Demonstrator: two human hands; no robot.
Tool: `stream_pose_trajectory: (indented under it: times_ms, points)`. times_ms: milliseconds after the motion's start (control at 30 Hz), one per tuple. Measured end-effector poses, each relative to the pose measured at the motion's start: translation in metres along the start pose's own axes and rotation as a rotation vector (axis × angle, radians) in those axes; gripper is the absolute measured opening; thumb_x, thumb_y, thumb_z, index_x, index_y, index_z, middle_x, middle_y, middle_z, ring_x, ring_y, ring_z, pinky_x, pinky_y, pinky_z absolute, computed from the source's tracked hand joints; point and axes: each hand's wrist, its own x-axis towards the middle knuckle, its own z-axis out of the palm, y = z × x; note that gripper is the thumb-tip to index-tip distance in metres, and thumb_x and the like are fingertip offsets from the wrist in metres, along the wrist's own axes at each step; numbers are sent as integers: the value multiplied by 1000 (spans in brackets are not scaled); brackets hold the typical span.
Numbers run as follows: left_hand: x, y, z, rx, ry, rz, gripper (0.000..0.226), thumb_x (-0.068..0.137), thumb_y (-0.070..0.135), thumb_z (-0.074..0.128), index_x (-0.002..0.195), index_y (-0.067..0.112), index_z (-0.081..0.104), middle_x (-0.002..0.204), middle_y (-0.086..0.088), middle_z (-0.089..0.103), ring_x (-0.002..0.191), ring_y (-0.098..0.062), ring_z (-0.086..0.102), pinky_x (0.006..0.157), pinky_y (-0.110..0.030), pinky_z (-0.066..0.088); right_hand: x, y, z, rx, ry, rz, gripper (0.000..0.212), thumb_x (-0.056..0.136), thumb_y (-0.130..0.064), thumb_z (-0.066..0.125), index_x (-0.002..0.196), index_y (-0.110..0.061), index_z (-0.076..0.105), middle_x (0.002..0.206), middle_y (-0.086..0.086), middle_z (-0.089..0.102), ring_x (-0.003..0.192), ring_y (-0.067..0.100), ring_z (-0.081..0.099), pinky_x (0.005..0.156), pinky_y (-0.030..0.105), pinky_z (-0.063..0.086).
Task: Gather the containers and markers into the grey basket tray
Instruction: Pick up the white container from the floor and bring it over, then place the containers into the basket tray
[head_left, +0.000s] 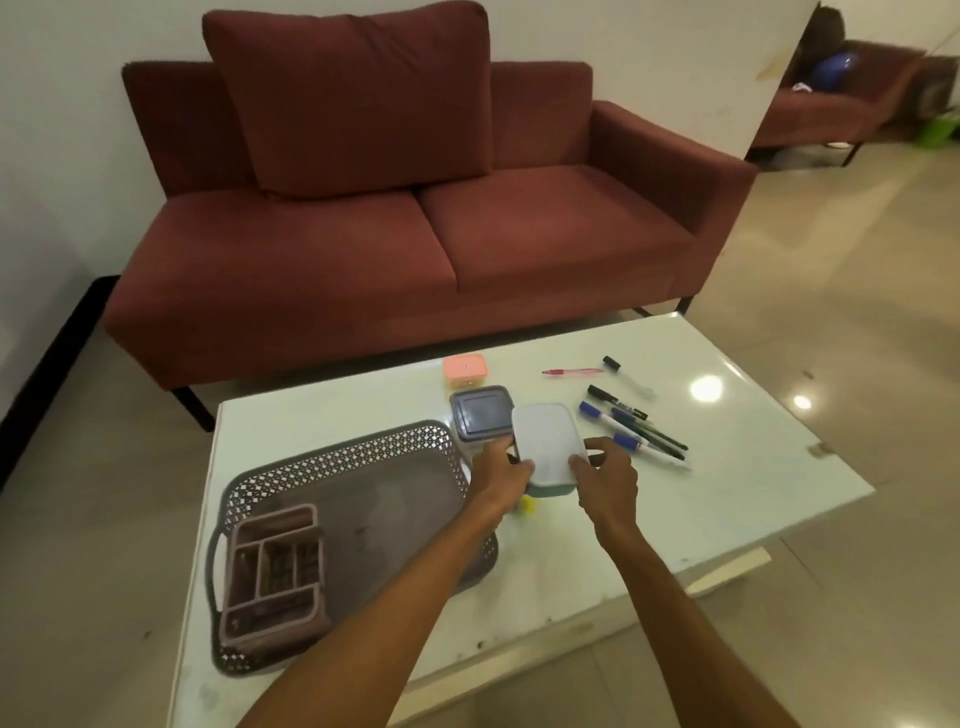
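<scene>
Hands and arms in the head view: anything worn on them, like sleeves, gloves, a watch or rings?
Both forearms are bare from the bottom edge of the picture to the wrists; no sleeve shows. The left hand and right hand have no gloves. No watch, band or bracelet shows at either wrist. The picture is too soft to rule out a thin ring.

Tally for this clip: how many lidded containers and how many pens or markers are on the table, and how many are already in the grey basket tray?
Lidded containers: 3 (pink-lidded container, grey-lidded container, white-lidded container held in both hands)
Pens and markers: 6, in a loose group; count approximate where they overlap
Total: 9
In the grey basket tray: 0 of these
</scene>
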Motion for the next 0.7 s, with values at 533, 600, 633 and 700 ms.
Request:
stream_pose_trajectory:
  times_ms: [533, 600, 633, 700]
  points:
    - [35, -6, 77, 94, 144, -204, 57, 92, 24, 64, 145, 11, 48, 121, -12, 69, 103, -32, 70, 95, -44, 57, 91, 64, -26, -217, -194, 2, 38, 87, -33, 66, 120, -16, 58, 116, 6, 65, 103, 24, 62, 82, 34, 47]
    - [43, 0, 63, 136, 242, -105, 49, 94, 25, 61, 140, 9, 53, 123, -12, 68, 111, -31, 67, 99, -39, 53, 94, 51, -21, -249, -119, -89, 43, 86, -37, 67, 123, -19, 58, 123, 5, 59, 114, 24, 56, 84, 35, 46]
    - [48, 5, 54, 139, 291, -48, 42, 95, 22, 60, 133, 7, 60, 121, -11, 69, 111, -29, 66, 98, -34, 52, 96, 42, -16, -260, -92, -153, 43, 85, -36, 67, 124, -19, 58, 125, 5, 57, 118, 25, 54, 87, 37, 47]
    - [62, 17, 35, 112, 374, 19, 22, 93, 16, 57, 110, 13, 70, 110, -10, 69, 103, -26, 65, 86, -28, 48, 104, 22, -1, -245, -91, -287, 40, 86, -32, 67, 123, -18, 59, 125, 6, 57, 119, 25, 52, 91, 38, 47]
